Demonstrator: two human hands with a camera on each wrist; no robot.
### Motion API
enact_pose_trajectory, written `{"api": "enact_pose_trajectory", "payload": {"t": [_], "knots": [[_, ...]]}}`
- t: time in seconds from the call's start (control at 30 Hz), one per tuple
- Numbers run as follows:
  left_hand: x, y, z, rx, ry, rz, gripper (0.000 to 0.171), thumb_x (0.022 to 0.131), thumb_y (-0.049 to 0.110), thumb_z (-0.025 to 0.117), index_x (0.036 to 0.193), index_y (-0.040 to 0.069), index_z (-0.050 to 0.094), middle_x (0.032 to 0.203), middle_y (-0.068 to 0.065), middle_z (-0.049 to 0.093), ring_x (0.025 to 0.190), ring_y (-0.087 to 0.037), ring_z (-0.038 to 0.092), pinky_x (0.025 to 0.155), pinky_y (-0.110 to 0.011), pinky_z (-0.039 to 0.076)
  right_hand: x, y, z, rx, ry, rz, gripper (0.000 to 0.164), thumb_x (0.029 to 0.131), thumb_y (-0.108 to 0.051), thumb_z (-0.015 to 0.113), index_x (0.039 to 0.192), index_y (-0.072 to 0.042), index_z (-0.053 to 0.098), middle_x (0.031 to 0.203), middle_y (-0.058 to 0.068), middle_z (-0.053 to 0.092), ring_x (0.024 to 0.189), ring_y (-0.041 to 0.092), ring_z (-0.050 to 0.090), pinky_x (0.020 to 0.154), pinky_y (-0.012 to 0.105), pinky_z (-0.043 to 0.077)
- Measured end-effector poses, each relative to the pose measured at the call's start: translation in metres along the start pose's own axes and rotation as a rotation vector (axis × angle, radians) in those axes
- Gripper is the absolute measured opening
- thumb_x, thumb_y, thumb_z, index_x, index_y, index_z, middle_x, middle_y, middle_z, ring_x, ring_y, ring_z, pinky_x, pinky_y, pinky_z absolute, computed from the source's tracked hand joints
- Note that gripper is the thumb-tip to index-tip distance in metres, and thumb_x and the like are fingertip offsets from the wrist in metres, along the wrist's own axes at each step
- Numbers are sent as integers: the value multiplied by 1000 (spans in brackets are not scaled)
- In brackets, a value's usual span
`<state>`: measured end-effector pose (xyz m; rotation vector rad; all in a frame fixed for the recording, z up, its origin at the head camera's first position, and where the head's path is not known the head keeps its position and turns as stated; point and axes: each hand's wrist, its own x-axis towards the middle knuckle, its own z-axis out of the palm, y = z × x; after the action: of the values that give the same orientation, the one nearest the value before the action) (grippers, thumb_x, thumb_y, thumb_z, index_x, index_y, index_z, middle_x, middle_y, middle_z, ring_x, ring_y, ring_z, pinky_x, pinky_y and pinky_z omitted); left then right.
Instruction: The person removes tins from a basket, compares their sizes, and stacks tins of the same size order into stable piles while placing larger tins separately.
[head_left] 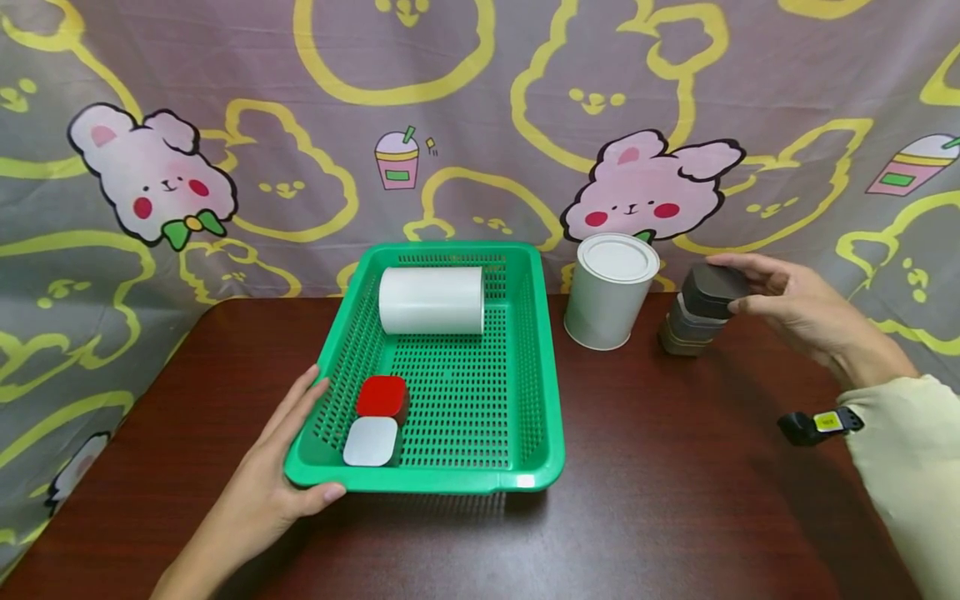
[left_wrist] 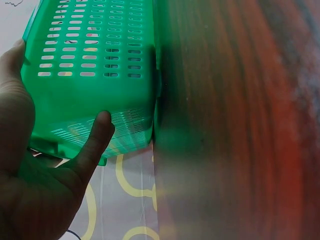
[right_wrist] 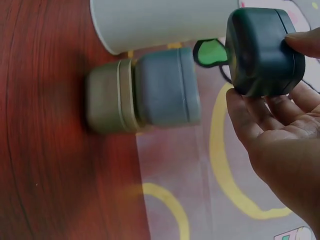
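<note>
My left hand [head_left: 262, 475] lies against the near left corner of a green plastic basket [head_left: 450, 480], its thumb along the front rim and its fingers straight along the left side. Inside are a white cylinder [head_left: 431, 301] on its side, a red-topped box [head_left: 383, 396] and a white-topped box [head_left: 372, 441]. My right hand [head_left: 802, 308] pinches a dark rounded square box [head_left: 716, 289] between thumb and fingers. In the right wrist view, that box is raised apart from a grey box [right_wrist: 167, 87], which sits on an olive-brown box [right_wrist: 106, 97].
A white lidded can [head_left: 611, 292] stands between the basket and the stacked boxes. Behind the dark brown table [head_left: 637, 483] hangs a patterned cloth [head_left: 480, 133]. A black strap with a yellow label [head_left: 825, 422] is at my right wrist.
</note>
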<state>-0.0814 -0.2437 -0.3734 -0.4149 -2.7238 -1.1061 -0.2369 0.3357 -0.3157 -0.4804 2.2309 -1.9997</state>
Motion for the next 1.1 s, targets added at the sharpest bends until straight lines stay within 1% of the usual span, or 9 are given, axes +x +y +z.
{"api": "enact_pose_trajectory", "payload": {"t": [0.13, 0.27, 0.37, 0.43, 0.53, 0.7, 0.87, 1.1], "knots": [[0, 0, 0, -2, -1, -4, 111, 66, 21, 90, 156, 29, 26, 165, 8, 15, 140, 7, 18, 95, -2, 27, 3, 5, -4, -69, 28, 57, 56, 88, 16, 51, 139, -5, 52, 123, -3, 61, 101, 8, 60, 77, 18, 50], [-1, 0, 0, -27, 2, -1, 110, 66, 19, 90, 156, 29, 26, 165, 8, 15, 140, 7, 19, 95, 0, 26, 5, 8, -6, -142, 49, 98, 55, 89, 14, 52, 140, -9, 52, 124, -5, 58, 101, 7, 59, 77, 18, 50], [-1, 0, 0, -43, 3, 5, 111, 66, 18, 90, 156, 28, 26, 165, 7, 14, 141, 7, 19, 96, 0, 26, 6, 11, -7, -141, 46, 104, 55, 90, 14, 51, 140, -10, 53, 124, -5, 57, 101, 6, 59, 77, 19, 50], [-1, 0, 0, -41, 2, 7, 111, 66, 18, 90, 156, 29, 26, 165, 7, 14, 141, 6, 19, 96, 0, 26, 7, 12, -8, -108, 38, 96, 55, 90, 15, 50, 140, -8, 52, 123, -5, 58, 100, 6, 60, 77, 19, 51], [0, 0, 0, -28, 2, 0, 111, 66, 19, 90, 156, 29, 26, 165, 8, 14, 141, 4, 20, 95, -1, 26, 7, 15, -10, -96, 35, 97, 55, 90, 15, 50, 140, -8, 52, 122, -6, 59, 100, 5, 61, 77, 19, 51], [0, 0, 1, -9, 1, -16, 110, 67, 21, 90, 156, 30, 26, 165, 9, 15, 139, 6, 19, 94, -1, 28, 7, 17, -12, -155, 53, 129, 55, 91, 12, 51, 141, -12, 51, 126, -9, 56, 102, 4, 60, 78, 17, 51], [0, 0, 0, -10, 1, -17, 110, 66, 21, 90, 156, 30, 26, 165, 9, 15, 138, 8, 18, 93, -2, 31, 8, 19, -12, -138, 57, 119, 55, 90, 13, 51, 141, -10, 51, 125, -8, 58, 102, 4, 60, 78, 17, 51], [0, -1, 0, -20, 4, -13, 111, 66, 20, 90, 156, 30, 26, 165, 9, 15, 139, 8, 19, 94, -1, 28, 10, 20, -11, -189, 66, 126, 56, 91, 12, 51, 142, -11, 50, 125, -10, 56, 103, 2, 59, 79, 16, 50]]}}
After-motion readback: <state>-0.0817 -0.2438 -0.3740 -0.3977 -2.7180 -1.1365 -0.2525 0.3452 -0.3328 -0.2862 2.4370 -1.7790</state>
